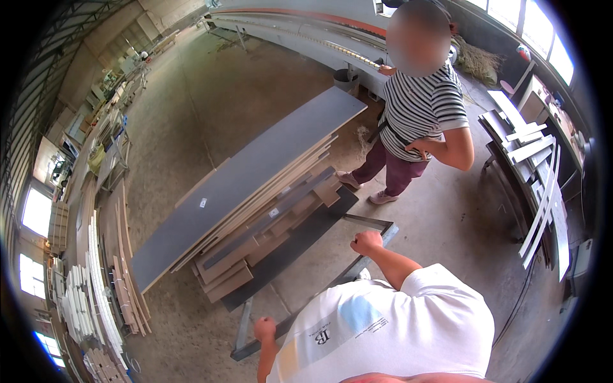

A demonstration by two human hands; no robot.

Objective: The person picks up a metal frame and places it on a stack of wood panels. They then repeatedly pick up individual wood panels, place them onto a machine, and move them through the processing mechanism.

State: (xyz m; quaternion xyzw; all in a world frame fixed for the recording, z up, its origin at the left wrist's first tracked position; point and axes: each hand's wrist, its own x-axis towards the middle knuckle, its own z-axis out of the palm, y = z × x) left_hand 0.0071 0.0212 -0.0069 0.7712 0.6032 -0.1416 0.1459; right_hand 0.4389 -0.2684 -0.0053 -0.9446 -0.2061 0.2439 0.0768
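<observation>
White shirt (389, 325) closest; past it, right hand (366, 243) and left hand (265, 329) curled, well apart, at grey metal frame (348, 272)
Right apparently touching its far end, left at near end, firmness of either grip impossible to tell; frame's long side slanting near left to far right; beyond, ahead and leftward, stacked boards (255, 182) along much the same long axis, neither hand clearly nearer; farther out, striped-shirted co-worker (418, 112), pale strips (535, 150) piled at right

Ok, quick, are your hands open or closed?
Left hand: curled closed at the grey, straight-barred metal frame; grip unclear.
Right hand: curled closed at that frame; grip unclear.
</observation>
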